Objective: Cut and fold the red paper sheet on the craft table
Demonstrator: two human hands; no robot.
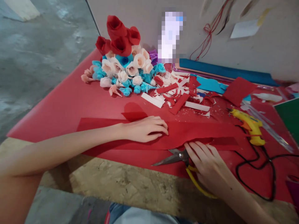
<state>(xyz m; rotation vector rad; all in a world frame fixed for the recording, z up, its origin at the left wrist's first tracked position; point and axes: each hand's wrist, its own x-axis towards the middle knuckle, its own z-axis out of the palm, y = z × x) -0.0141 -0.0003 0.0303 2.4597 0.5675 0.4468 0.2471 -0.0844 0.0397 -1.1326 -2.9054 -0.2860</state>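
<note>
My left hand (146,128) lies palm down, fingers stretched flat, on a long strip of red felt (187,133) spread across the red sheet (70,102) that covers the table. My right hand (207,165) rests over the yellow handles of a pair of scissors (174,157), whose grey blades point left below the strip's lower edge. The fingers of that hand curl over the handles and touch the strip's edge.
A pile of red, white, pink and blue fabric roses (123,59) stands at the back. Red and white scraps (179,93) litter the middle. A yellow glue gun (251,126) with a black cord (261,165) lies at the right. Blue felt (224,73) leans along the wall.
</note>
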